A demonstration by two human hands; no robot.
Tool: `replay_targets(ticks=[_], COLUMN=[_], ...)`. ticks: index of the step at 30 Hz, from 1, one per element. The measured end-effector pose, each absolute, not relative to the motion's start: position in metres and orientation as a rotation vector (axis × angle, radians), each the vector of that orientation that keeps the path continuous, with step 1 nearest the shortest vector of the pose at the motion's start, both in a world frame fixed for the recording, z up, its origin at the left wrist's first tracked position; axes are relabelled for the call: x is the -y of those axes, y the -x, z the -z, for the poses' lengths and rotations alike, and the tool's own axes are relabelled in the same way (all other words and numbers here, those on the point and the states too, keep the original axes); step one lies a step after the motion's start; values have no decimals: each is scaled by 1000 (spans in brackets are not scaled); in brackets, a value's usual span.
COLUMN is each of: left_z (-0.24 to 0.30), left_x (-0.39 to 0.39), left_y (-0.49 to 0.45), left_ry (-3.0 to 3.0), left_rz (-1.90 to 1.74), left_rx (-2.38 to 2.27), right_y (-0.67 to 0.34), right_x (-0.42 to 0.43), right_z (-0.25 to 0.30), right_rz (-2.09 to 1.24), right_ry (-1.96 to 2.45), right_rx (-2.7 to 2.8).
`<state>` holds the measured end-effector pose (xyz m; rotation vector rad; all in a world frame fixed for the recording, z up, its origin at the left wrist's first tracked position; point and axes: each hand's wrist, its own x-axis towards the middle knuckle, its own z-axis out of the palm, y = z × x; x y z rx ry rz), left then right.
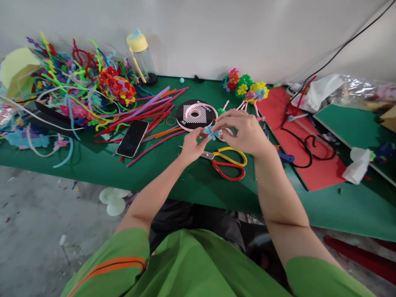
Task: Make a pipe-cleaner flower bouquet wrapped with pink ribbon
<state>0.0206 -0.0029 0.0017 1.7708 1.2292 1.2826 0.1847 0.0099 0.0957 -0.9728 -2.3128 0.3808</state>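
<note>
Both my hands meet above the green table point(192, 185). My left hand point(192, 146) pinches a small light-blue pipe-cleaner flower point(212, 132) from the left. My right hand point(244, 132) curls over the same flower from the right, its fingers closed on it. Just under the hands lie yellow-and-red scissors point(227, 164). A black tape roll point(195, 114) with a checkered face sits right behind the hands.
A dark phone point(133, 138) lies left among loose pipe cleaners point(154, 119). A tangled colourful pile point(77, 90) fills the far left. A yellow-capped bottle point(142, 57) stands at the wall. Finished flower bunches point(246, 88), a red mat point(297, 144) and black cable point(309, 148) lie right.
</note>
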Motion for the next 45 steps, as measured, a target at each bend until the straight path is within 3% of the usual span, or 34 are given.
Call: replay_targets(ticks=[45], left_z=[3], left_x=[1], left_y=[-20], left_ry=[-1818], left_rz=[-1295], left_rx=[-1259], right_y=[-184], right_x=[-6], right_z=[-100], right_rz=[-388], right_ry=[1006], right_rx=[2315])
